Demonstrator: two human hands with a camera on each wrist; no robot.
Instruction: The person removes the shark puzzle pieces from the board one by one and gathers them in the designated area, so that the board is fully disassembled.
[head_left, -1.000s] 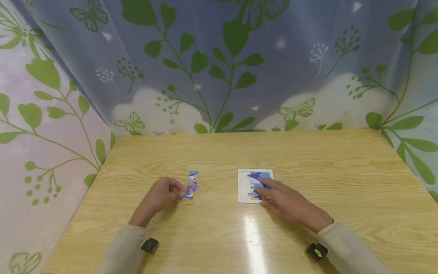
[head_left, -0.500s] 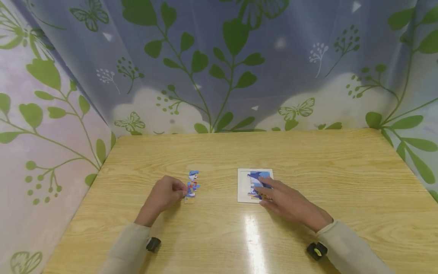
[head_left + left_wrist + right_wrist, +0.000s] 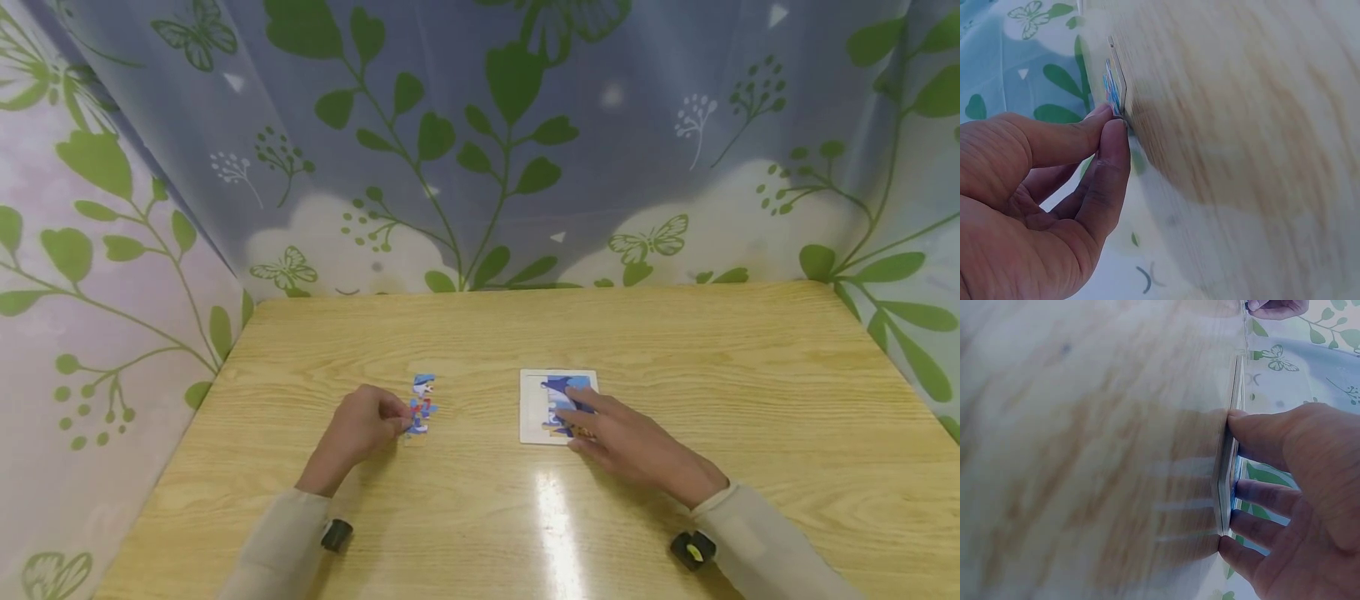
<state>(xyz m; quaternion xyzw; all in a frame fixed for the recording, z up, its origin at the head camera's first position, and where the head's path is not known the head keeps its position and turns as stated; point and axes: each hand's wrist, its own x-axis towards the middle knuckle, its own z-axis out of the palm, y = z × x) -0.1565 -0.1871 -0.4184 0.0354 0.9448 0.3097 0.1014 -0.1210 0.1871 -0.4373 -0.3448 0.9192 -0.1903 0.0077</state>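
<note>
Curtain (image 3: 420, 192), leaf and butterfly print, backing the upper half of the frame. Table (image 3: 450, 508), wood grain, filling the lower half, with a glare streak (image 3: 557, 533) at lower centre. Right hand (image 3: 633, 446), yours, right of centre: fingers extended and apart over the puzzle tray (image 3: 524, 408), thumb at its near edge, apparently steadying rather than gripping, and hiding part of the printed scene. Left hand (image 3: 363, 427), yours, left of centre: thumb and finger closed together, seemingly pinching the edge of the loose pieces (image 3: 423, 408). Puzzle tray, white rim, just right of centre: scene laid across middle and right, left strip bare, so you appear well past half. Loose pieces, one column left of centre, well apart from the tray: presumably the missing portion; exact count unclear beside your fingertips. Wrist units (image 3: 337, 535), black, one below each of your hands.
</note>
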